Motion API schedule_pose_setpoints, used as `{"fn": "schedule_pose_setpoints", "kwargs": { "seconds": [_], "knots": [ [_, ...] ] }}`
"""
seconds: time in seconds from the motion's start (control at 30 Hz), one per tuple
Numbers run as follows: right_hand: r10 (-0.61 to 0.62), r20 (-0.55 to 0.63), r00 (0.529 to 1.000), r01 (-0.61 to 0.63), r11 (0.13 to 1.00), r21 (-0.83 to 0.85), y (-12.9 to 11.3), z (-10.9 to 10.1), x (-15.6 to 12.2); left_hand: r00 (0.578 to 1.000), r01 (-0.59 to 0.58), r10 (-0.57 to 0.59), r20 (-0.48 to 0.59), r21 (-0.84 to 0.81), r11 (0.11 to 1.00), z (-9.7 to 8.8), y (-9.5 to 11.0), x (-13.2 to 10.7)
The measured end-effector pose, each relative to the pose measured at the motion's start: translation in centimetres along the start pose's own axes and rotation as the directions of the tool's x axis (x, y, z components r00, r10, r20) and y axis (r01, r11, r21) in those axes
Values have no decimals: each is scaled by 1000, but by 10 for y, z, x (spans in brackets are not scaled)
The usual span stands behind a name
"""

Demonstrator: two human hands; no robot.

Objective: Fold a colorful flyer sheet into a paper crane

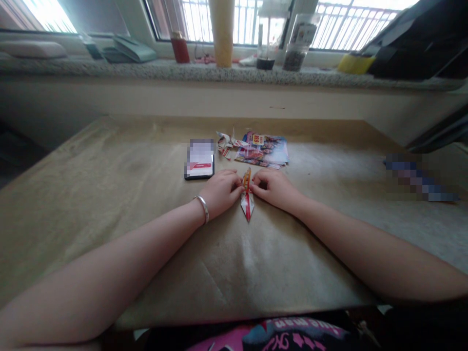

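Note:
A narrow folded piece of printed paper (247, 204), white with red and orange, lies on the table in front of me, its pointed end toward me. My left hand (224, 191) pinches its left edge near the middle, thumb and index finger together. From the other side, my right hand (275, 187) grips the right edge with thumb and fingertips. Just beyond sit some folded paper figures (227, 142) and a stack of colourful printed sheets (268, 148). Close to my left hand is a phone (200, 160), its screen lit and partly blurred.
The table (175, 273) has a tan cover. At the far right lies a blurred, dark bluish object (420, 178). Behind the table, a stone windowsill (139, 72) bears a red jar (179, 48), a tall yellow cylinder (223, 36), a yellow item (355, 63) and a dark bag (413, 44).

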State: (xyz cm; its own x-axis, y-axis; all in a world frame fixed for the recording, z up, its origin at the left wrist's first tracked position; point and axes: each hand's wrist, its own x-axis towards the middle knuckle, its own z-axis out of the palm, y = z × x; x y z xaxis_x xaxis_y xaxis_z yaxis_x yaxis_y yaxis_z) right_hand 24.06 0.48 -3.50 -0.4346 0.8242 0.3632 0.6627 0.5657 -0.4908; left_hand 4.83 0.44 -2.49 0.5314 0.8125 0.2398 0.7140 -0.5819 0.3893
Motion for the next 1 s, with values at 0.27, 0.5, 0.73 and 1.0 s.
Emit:
{"fn": "schedule_pose_setpoints", "kwargs": {
  "seconds": [0.27,0.5,0.73,1.0],
  "knots": [
    [-6,-24,1000,5,1000,-26,1,0,-1,997,-68,66,27,97,993,-4,2,1],
    [1,-30,1000,-2,1000,-23,7,-7,-3,957,-286,284,52,25,958,-7,-12,-9],
    [-143,50,988,141,989,42,16,-13,-3,910,-414,412,40,50,909,-9,-19,-11],
    [-370,137,919,353,927,128,21,-23,-7,882,-461,471,-28,159,873,-7,-14,-10]
  ]
}}
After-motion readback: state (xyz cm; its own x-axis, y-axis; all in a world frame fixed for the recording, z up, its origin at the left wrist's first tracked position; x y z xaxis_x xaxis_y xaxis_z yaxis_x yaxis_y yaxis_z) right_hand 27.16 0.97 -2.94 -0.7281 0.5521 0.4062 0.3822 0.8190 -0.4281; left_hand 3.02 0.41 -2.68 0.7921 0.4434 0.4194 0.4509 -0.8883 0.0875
